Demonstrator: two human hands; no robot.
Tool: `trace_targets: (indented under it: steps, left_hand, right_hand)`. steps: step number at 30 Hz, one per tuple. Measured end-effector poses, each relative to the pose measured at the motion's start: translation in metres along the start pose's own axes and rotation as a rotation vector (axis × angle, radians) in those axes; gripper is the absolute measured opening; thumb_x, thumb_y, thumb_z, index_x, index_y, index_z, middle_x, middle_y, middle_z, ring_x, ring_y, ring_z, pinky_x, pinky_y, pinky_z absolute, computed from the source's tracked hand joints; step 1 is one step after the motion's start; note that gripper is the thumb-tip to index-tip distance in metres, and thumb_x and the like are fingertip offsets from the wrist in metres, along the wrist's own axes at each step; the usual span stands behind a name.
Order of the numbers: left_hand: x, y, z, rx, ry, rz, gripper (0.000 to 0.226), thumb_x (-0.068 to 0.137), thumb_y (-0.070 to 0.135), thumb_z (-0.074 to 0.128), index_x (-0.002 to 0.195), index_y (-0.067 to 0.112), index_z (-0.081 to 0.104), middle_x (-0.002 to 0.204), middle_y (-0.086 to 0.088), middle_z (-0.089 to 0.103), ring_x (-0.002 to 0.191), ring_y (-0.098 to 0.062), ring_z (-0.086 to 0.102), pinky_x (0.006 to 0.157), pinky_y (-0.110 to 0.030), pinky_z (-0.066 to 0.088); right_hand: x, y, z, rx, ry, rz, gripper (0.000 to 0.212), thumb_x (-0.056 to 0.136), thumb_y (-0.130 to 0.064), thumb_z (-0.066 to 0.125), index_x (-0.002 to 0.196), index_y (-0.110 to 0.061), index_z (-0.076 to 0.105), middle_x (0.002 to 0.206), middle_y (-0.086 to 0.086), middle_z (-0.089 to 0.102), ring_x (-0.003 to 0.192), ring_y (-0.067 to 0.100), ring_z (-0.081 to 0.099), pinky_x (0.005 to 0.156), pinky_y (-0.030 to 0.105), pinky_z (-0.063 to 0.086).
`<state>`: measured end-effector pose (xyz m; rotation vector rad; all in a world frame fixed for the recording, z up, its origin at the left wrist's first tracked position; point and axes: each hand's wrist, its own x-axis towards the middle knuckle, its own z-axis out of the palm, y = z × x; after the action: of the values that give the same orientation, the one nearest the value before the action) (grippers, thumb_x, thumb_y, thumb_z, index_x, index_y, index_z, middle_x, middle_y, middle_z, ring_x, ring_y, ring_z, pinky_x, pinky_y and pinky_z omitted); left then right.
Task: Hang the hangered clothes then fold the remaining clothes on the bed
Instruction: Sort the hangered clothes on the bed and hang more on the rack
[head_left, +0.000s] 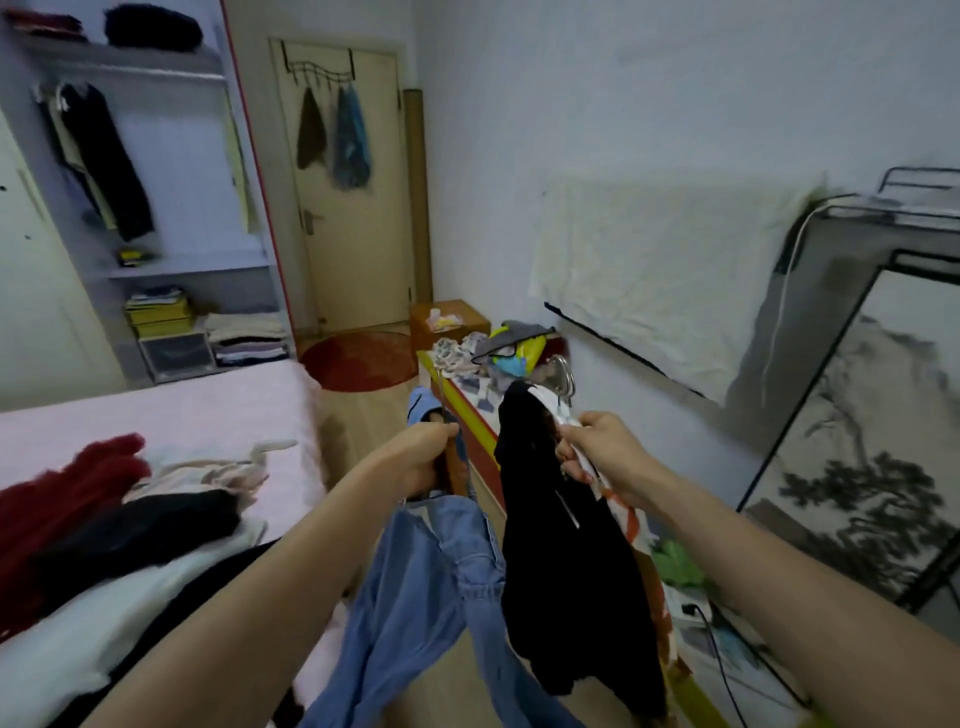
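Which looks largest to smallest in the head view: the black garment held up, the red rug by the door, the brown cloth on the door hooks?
1. Black garment, gripped by the right hand; it hangs close to the camera, so its lead is partly nearness.
2. Red rug.
3. Brown cloth.

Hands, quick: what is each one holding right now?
Left hand: fingers curled round the blue denim garment, on a hanger.
Right hand: gripping the black garment, on a hanger.
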<state>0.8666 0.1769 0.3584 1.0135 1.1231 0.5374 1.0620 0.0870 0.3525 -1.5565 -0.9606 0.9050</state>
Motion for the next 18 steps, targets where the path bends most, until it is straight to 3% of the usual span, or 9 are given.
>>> trace_targets:
  steps: [4,6,9,11,15,18]
  left_hand:
    - [0.063,0.041,0.002,0.038,0.054,0.096,0.056,0.106,0.022,0.032,0.060,0.005,0.058,0.073,-0.017,0.049,0.064,-0.029,0.047,0.074,-0.043,0.043]
    - [0.104,0.061,0.011,0.014,0.069,0.121,0.048,0.106,0.022,0.034,0.067,0.005,0.055,0.076,-0.018,0.051,0.066,-0.030,0.049,0.077,-0.043,0.044]
    - [0.167,0.086,0.025,-0.059,0.096,0.148,0.032,0.104,0.024,0.040,0.080,0.005,0.050,0.074,-0.016,0.053,0.064,-0.030,0.052,0.064,-0.041,0.047]
    - [0.218,0.104,0.038,-0.079,0.053,0.167,0.029,0.103,0.027,0.043,0.088,0.004,0.050,0.071,-0.014,0.052,0.061,-0.029,0.052,0.066,-0.042,0.048]
    - [0.302,0.145,0.049,0.042,0.018,0.241,0.030,0.104,0.030,0.040,0.083,0.011,0.050,0.071,-0.012,0.050,0.058,-0.022,0.050,0.059,-0.033,0.048]
    - [0.354,0.183,0.042,0.113,0.002,0.296,0.028,0.104,0.030,0.039,0.090,0.011,0.053,0.074,-0.010,0.052,0.058,-0.019,0.051,0.058,-0.031,0.046]
  right_hand:
    - [0.056,-0.016,0.003,0.016,-0.002,-0.014,0.025,0.097,-0.001,0.043,0.073,-0.007,0.045,0.055,0.008,0.048,0.030,0.015,0.041,0.032,0.017,0.028]
    - [0.095,-0.018,0.004,0.019,0.008,-0.024,0.022,0.098,-0.002,0.043,0.076,-0.007,0.046,0.057,0.008,0.049,0.029,0.014,0.042,0.032,0.017,0.029]
    - [0.165,-0.016,0.003,0.040,0.009,-0.021,0.017,0.098,-0.004,0.043,0.082,-0.006,0.048,0.060,0.009,0.050,0.030,0.013,0.043,0.031,0.017,0.030]
    - [0.227,-0.012,0.000,0.041,0.004,-0.017,0.018,0.099,-0.004,0.043,0.081,-0.006,0.047,0.060,0.009,0.050,0.031,0.014,0.043,0.032,0.019,0.031]
    - [0.341,-0.014,-0.007,0.067,-0.006,0.000,0.018,0.099,-0.005,0.043,0.081,-0.007,0.043,0.060,0.008,0.049,0.032,0.015,0.041,0.037,0.023,0.030]
    - [0.419,-0.028,-0.006,0.077,-0.019,0.020,0.015,0.100,-0.005,0.042,0.085,-0.007,0.044,0.061,0.007,0.047,0.031,0.012,0.040,0.036,0.020,0.029]
